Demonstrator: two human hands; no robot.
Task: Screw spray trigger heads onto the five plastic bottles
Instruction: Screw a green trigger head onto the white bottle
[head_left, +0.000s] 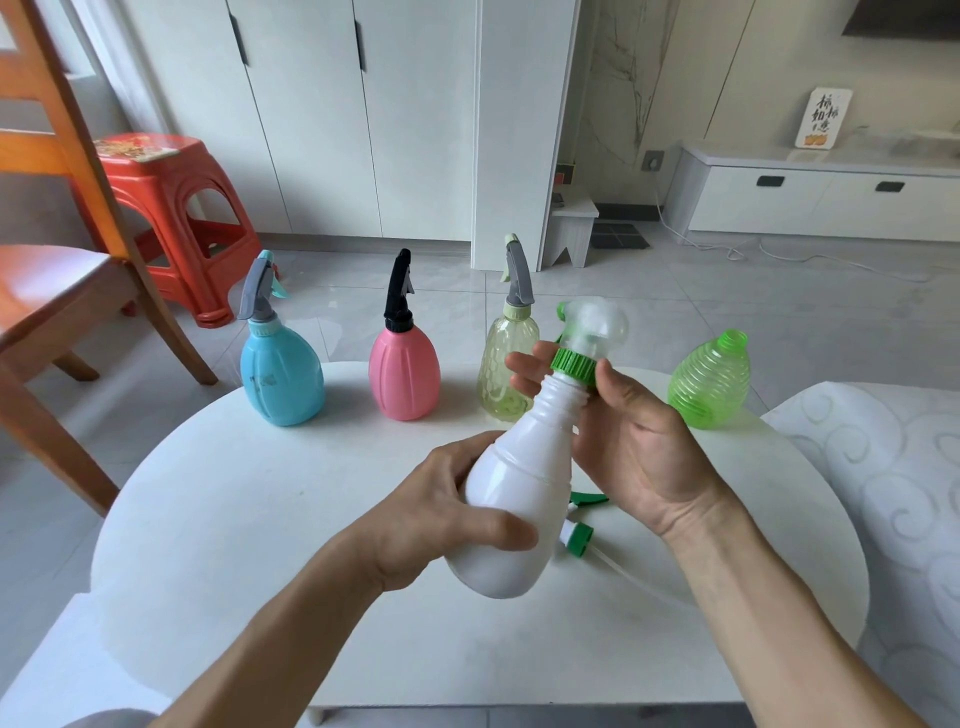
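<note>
Now, with the left hand (447, 512) wrapped round the white bottle (511, 499) held above the round table (260, 499), the right hand (631, 431) pinching the green collar (573, 365) should turn it squarely, keeping the threads from crossing.

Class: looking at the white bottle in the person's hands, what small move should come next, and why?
Probably keep turning the green collar with the right hand while the left hand steadies the white bottle; whether it is fully tight cannot be told.
</note>
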